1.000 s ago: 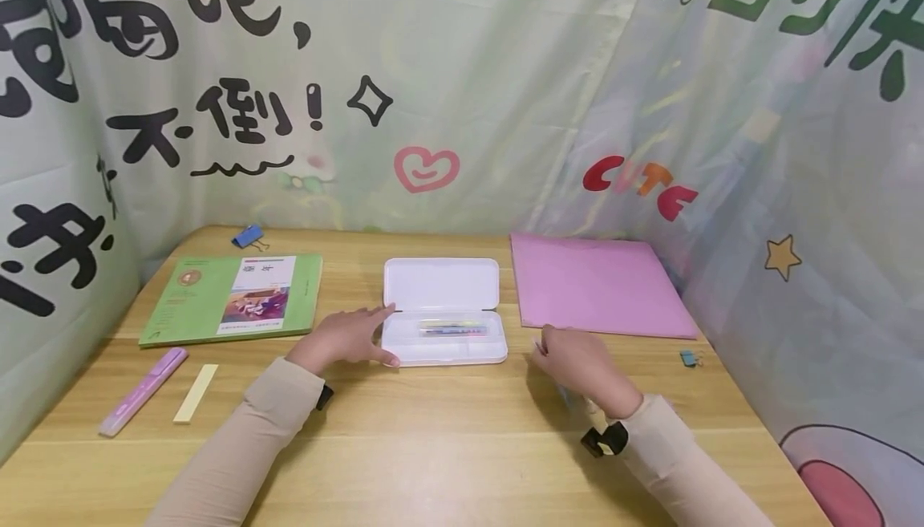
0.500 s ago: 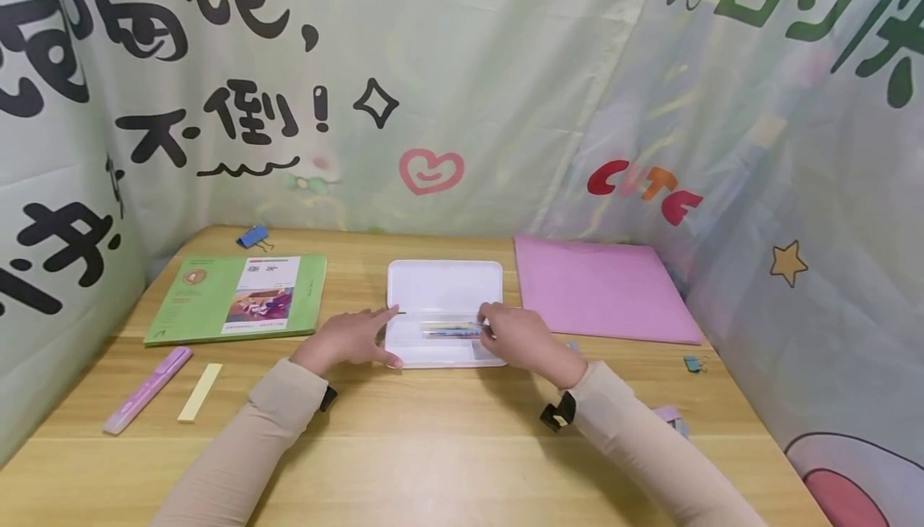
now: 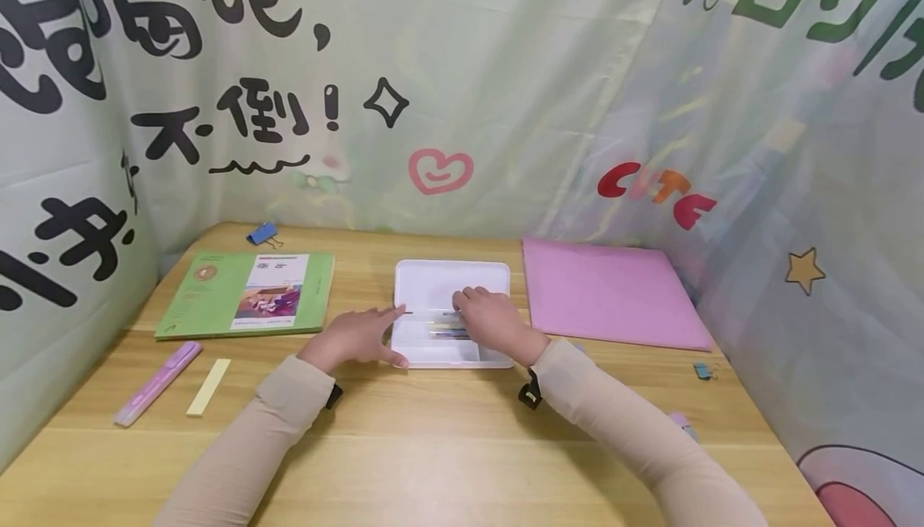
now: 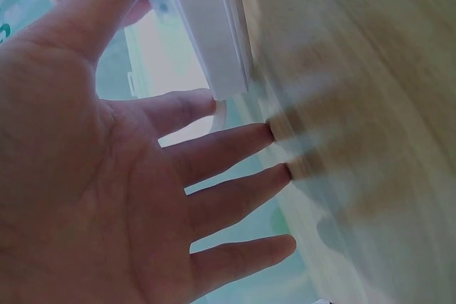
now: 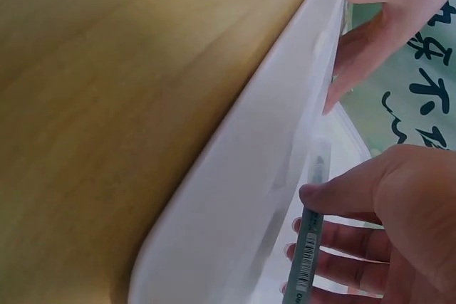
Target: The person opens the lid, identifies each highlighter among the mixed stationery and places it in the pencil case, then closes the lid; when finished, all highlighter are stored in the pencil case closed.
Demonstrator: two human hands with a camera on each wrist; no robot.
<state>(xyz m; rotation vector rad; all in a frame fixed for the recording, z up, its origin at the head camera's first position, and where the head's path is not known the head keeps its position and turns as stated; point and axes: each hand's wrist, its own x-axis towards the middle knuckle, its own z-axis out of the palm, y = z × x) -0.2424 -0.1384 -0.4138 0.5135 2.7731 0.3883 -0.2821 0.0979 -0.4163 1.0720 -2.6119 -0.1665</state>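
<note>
A white pencil case [image 3: 426, 354] lies with its lid [image 3: 451, 277] raised at the back. Several thin pens [image 3: 449, 334] are inside its tray. My left hand [image 3: 354, 338] rests at the case's left end, thumb at the front corner and index finger at the hinge side. Its other fingers are stretched out straight in the left wrist view. Over the right half of the tray, my right hand [image 3: 498, 322] pinches a grey pen [image 5: 306, 254] with a barcode label and a clear end. In the right wrist view, the thumb lies across this pen, with fingers behind it.
Left of the case are a green book [image 3: 209, 294], a pink stick-shaped object [image 3: 157, 384], a pale yellow strip [image 3: 208, 387] and a blue binder clip [image 3: 262, 233]. To the right are a pink sheet [image 3: 613, 294], a teal binder clip [image 3: 703, 370] and a partly hidden pink-grey object [image 3: 682, 424].
My right hand has moved left from the table beside the case to over its tray, carrying the pen. The left hand has stayed at the case's left end.
</note>
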